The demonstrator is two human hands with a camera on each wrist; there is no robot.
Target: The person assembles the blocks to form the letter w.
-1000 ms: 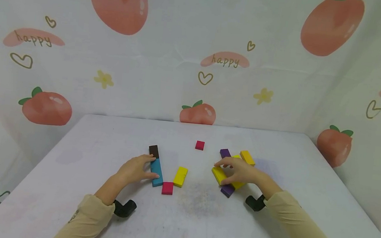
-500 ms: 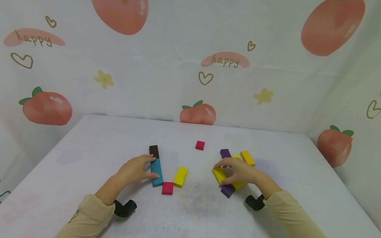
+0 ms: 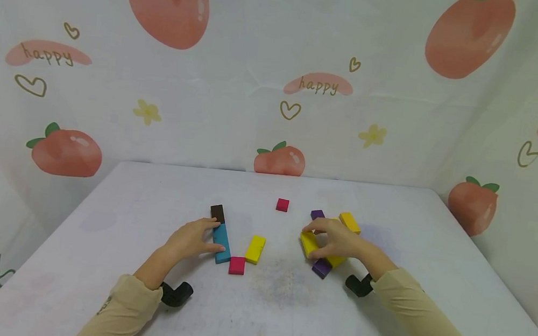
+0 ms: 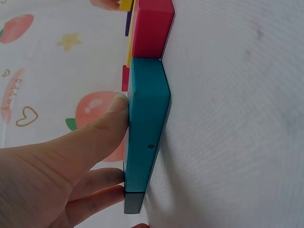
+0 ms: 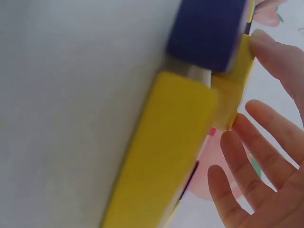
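Observation:
My left hand (image 3: 190, 240) rests on a blue block (image 3: 220, 243), thumb on its near part and fingertips where it meets a dark brown block (image 3: 217, 213). In the left wrist view, the thumb (image 4: 111, 118) and fingertips touch the upper face of the blue block (image 4: 146, 123). My right hand (image 3: 342, 241) pinches a yellow block (image 3: 308, 244) between thumb and fingertips, beside a purple block (image 3: 321, 269) and another yellow block (image 3: 336, 261). In the right wrist view, the pinched yellow block (image 5: 227, 102) is partly hidden behind a purple block (image 5: 209, 35).
A red block (image 3: 237, 266) sits against the blue block's near end, with a yellow block (image 3: 254, 249) at its corner. Another red block (image 3: 282, 205) lies farther back. An orange-yellow block (image 3: 349, 223) and a purple block (image 3: 317, 215) lie beyond my right hand.
The right hand has shifted slightly away from me, and the yellow block in its fingers has moved with it. The left hand and its blocks have stayed put.

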